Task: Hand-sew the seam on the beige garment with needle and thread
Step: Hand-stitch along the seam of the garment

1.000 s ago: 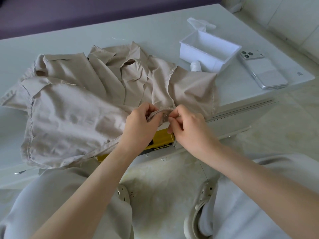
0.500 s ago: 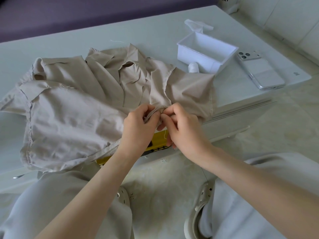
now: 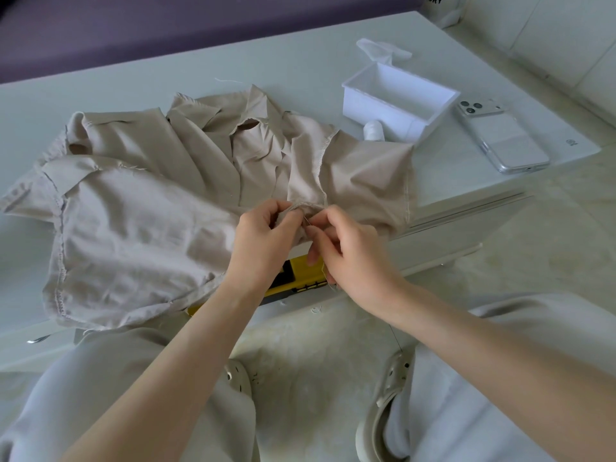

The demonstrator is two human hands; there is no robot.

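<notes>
Hands met at the centre of the frame over a crumpled beige woven garment (image 3: 140, 228). It lay spread across a pale grey-white table (image 3: 166, 71), filling the left and middle of the picture, and its near edge drooped over the table's front toward the person's lap.

The left hand (image 3: 263, 235) had its fingers curled, pinching a small fold of the seam edge and lifting it clear of the table. This seemingly served to keep the cloth firm and turned toward the needle. The right hand (image 3: 353, 251) sat just beside that fold, with thumb and forefinger closed on a thin steel needle (image 3: 306, 221) that was only faintly visible. Its other fingers curled loosely below, out of the way. A fine dark thread (image 3: 396, 336) trailed down under the right wrist. From this the work looked to be mid-stitch.

In the upper right stood an open white rectangular plastic box (image 3: 363, 95), with a white spool of thread (image 3: 373, 131) touching its near side. The spool lay just past the garment's far corner, likely placed within easy reach. To the right of the box lay a silver-white smartphone (image 3: 503, 141), camera side up and well apart from the sewing. A yellow and black tool (image 3: 303, 271) poked out from under the garment below the hands, but its kind could not be told.
</notes>
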